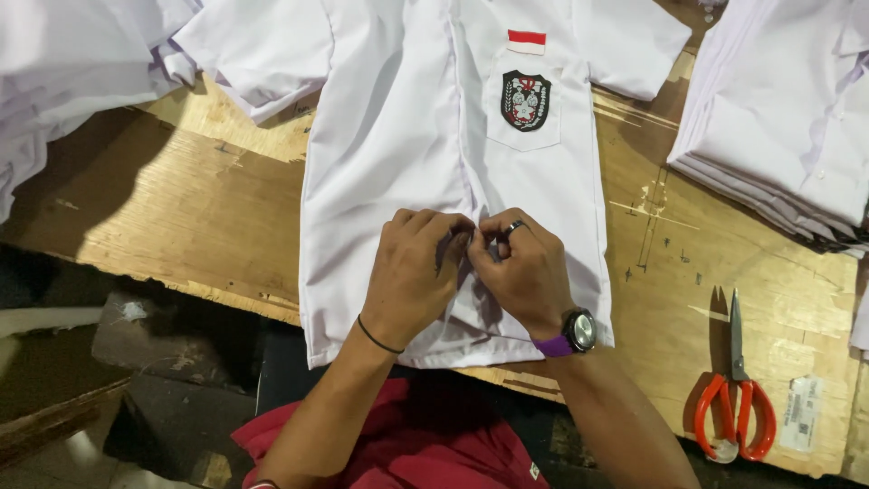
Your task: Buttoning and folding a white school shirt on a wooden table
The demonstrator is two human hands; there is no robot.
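A white short-sleeved shirt (389, 136) lies flat, front up, on a plywood table (199, 208). Its chest pocket carries a dark shield badge (526, 100) and a small red-and-white strip above it. My left hand (416, 272) and my right hand (520, 272) meet at the shirt's front placket near the hem, fingertips pinched on the fabric there. What lies between the fingertips is hidden. My right wrist wears a watch on a purple strap, and a ring sits on one finger. A thin black band circles my left wrist.
A stack of folded white shirts (778, 118) rises at the right. More white cloth (63, 63) is heaped at the upper left. Orange-handled scissors (735, 398) and a small white tag (802, 414) lie near the table's front right edge.
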